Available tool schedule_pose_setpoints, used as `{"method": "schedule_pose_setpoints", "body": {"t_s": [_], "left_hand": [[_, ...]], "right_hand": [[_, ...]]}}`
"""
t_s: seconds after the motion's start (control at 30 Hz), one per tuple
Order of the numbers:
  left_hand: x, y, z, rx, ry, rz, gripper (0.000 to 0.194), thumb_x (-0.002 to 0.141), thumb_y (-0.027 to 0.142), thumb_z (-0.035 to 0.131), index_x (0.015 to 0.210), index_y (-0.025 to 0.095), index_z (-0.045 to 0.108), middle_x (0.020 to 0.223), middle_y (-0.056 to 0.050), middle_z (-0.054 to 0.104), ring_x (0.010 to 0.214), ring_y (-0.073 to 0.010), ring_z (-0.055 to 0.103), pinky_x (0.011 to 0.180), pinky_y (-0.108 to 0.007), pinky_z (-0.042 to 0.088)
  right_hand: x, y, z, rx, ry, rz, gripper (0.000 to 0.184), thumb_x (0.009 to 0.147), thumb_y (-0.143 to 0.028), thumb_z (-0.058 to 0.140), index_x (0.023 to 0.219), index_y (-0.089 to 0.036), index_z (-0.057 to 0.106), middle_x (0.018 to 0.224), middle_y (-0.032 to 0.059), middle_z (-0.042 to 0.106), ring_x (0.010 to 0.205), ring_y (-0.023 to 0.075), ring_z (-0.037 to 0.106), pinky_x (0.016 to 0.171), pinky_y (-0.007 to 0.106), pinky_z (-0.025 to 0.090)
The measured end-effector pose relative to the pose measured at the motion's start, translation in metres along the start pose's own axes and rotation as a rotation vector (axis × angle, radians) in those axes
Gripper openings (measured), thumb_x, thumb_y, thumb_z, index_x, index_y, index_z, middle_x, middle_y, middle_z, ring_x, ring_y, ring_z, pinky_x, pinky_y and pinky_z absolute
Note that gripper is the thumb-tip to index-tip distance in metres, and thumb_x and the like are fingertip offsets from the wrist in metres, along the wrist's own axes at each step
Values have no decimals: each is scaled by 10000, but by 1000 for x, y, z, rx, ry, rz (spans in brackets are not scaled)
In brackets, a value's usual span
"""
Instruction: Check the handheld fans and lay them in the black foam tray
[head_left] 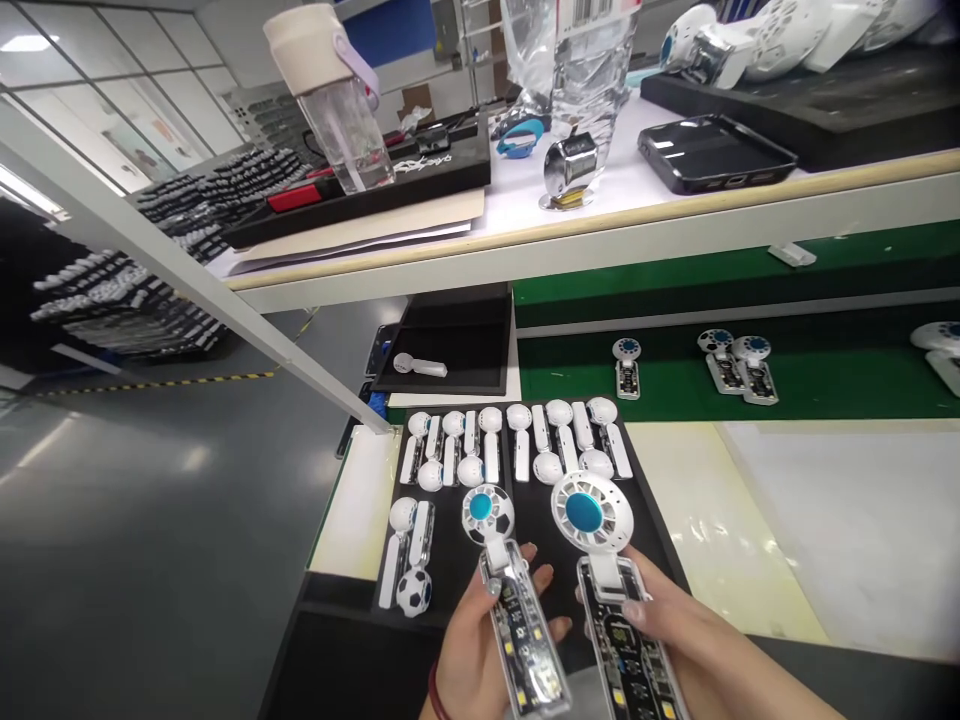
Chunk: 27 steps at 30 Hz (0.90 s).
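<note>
In my left hand (pixel 480 625) is a handheld fan (pixel 531 665) with a soccer-ball-patterned head, a blue hub and a clear handle showing a circuit board. My right hand (pixel 667 620) grips a white handheld fan (pixel 590 512), also blue-hubbed and clear-handled, its thumb lying on the handle. Both fans are held side by side, heads pointing away from me, above a black tray (pixel 450 545). Several white fans (pixel 490 440) lie in rows along the tray's far part. At its left side, a soccer-ball fan (pixel 414 590) lies beside another white fan.
A second black tray (pixel 457 335) with one fan stands behind. More fans (pixel 627 368) lie on the green mat (pixel 675 400). Overhead, a shelf (pixel 570 245) carries a phone (pixel 712 150), a drinking bottle (pixel 337 110) and a metal part (pixel 570 165). A slanted white post (pixel 285 350) stands left.
</note>
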<state>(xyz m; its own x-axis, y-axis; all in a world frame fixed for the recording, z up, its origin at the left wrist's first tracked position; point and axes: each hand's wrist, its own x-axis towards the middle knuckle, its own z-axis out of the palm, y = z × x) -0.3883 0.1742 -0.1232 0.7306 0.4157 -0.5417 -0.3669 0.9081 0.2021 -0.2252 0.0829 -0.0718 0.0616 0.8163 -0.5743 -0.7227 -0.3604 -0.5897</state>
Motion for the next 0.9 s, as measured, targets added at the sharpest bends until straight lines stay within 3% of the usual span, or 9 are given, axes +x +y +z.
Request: {"method": "schedule_pose_setpoints", "body": {"t_s": [0.17,0.3,0.43,0.5,0.67,0.9], "left_hand": [[2,11,-36,412,246,113,503,751,238,532,1229,244,377,1230,-90,489,1109,-279,491,912,-398,394],[19,27,-92,710,385,232,708,741,222,549,1335,224,164,1333,-117,381,1177,-283,421,963,-402,342],[39,50,-150,1168,507,361,600,730,185,574,1277,147,329,1382,-123,306,1300,-253,197,1086,-419,104],[48,56,-168,1387,504,388,491,756,201,560,1222,168,409,1374,-110,314,1292,-259,210,1076,-479,117],[66,57,-184,1841,523,345,503,773,127,534,1243,206,372,1401,-102,237,1253,-304,274,979,-528,325],[57,58,-193,2305,593,391,509,781,82,486,1256,208,351,1250,-104,415,1153,-293,388,908,-534,372]], "right_hand": [[10,8,-1,214,-21,83,703,712,-376,679,1286,-204,312,1205,76,505,1119,252,443,915,334,388],[28,10,4,286,8,174,422,839,-319,526,1219,-175,412,1213,78,498,1130,264,429,870,335,417],[52,21,10,296,64,175,437,836,-298,518,1231,-169,381,1186,92,518,1118,267,434,869,351,402],[69,32,10,300,78,156,437,827,-287,530,1222,-169,384,1150,91,542,1099,257,451,858,333,399],[108,59,8,336,84,187,401,805,-156,473,1194,-134,378,1089,109,569,1055,243,490,822,332,427],[129,63,24,318,53,200,412,788,-182,468,1185,-136,367,1172,133,516,1053,238,496,837,325,440]]}}
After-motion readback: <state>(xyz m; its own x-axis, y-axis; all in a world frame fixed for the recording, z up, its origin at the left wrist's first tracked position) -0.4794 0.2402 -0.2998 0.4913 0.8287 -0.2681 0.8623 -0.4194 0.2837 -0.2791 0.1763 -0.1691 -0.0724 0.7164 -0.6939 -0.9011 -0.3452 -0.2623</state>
